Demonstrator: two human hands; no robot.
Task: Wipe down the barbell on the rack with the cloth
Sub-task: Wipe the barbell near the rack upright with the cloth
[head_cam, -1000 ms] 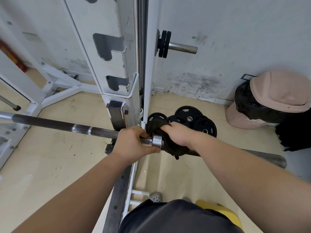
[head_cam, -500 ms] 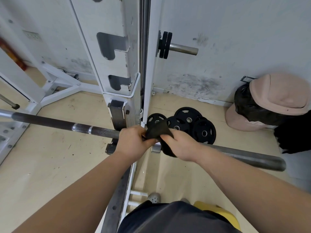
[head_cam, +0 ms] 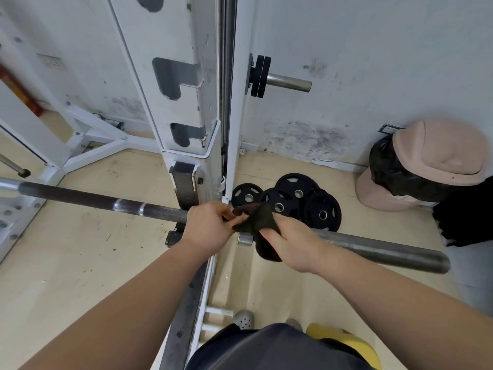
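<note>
The barbell lies across the white rack, its shaft running toward 9 o'clock and its bare sleeve toward 3 o'clock. The dark cloth is draped over the bar by the collar. The left hand pinches the cloth's upper edge with curled fingers, and the right hand grasps its other side.

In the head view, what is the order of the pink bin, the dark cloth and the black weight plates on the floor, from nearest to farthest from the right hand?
1. cloth: held in the right hand, at the bar.
2. weight plates: on the floor just behind the bar.
3. pink bin: far to the right, in the corner by the wall.
</note>
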